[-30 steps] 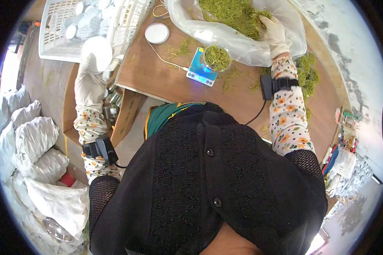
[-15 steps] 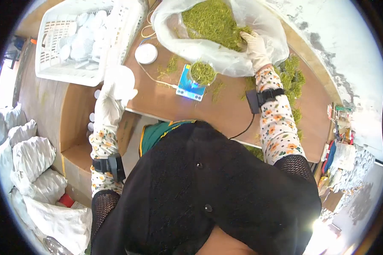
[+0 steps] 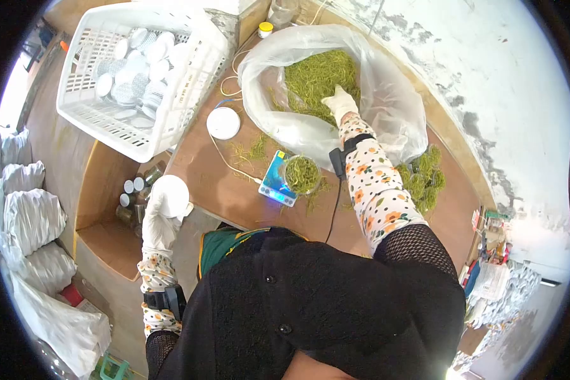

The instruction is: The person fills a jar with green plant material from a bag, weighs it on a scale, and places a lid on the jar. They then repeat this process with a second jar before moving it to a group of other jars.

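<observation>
My left hand (image 3: 160, 229), in a white glove, is closed around a white round lid (image 3: 170, 196) above the table's left edge; whatever lies beneath the lid is hidden. Gloved as well, my right hand (image 3: 340, 106) reaches into a clear plastic bag (image 3: 386, 120). Its fingers are curled into a heap of dried green strands (image 3: 313, 79), and their tips are partly covered. Between the hands, a glass jar (image 3: 302, 175) filled with the same strands stands on a small blue digital scale (image 3: 276, 183) with a lit display.
A white plastic basket (image 3: 171, 136) of white lids stands back left. Below it, a cardboard box (image 3: 101, 209) holds several lidded jars (image 3: 129, 187). A white disc (image 3: 223, 123) and cable lie on the brown table (image 3: 234, 209). Green bundles (image 3: 424, 180) sit at right.
My right hand has moved left and deeper into the heap in the bag. My left hand still holds the white lid, slightly lower in view. The camera view has shifted.
</observation>
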Available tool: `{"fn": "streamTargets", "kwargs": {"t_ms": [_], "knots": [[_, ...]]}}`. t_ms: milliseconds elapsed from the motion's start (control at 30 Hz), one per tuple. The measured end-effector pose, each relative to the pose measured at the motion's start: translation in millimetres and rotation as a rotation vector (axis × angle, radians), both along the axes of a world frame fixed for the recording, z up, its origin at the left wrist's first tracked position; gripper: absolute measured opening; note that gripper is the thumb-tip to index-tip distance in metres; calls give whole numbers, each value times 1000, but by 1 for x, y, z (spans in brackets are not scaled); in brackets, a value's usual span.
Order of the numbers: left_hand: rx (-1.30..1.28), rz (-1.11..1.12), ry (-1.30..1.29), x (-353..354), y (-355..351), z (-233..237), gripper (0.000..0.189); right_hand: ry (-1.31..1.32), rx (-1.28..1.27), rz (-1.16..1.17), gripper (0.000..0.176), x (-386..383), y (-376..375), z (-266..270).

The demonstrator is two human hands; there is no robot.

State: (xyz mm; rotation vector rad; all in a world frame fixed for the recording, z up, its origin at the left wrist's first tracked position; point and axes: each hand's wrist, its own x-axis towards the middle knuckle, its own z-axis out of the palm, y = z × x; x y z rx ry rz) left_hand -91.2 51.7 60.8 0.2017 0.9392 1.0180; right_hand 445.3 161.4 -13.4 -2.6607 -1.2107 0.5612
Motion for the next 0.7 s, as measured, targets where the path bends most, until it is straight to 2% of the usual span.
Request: {"fn": "streamTargets", "kwargs": {"t_ms": [167, 233, 300, 367, 567, 700], "knots": [[17, -38, 10, 8, 6, 4, 43, -67, 91, 64, 57, 24, -6, -18], [59, -92, -4, 11, 10, 5, 44, 71, 120, 26, 56, 11, -25, 29], [54, -104, 14, 16, 12, 6, 44, 399, 225, -102, 61, 24, -38, 39], [59, -134, 10, 21, 15, 7, 45, 630, 378, -218, 58, 28, -61, 51], [124, -247, -14, 42, 16, 18, 46, 877, 459, -295, 40, 29, -109, 55], [134, -290, -38, 45, 19, 15, 45, 799, 443, -239, 33, 28, -120, 59]]}}
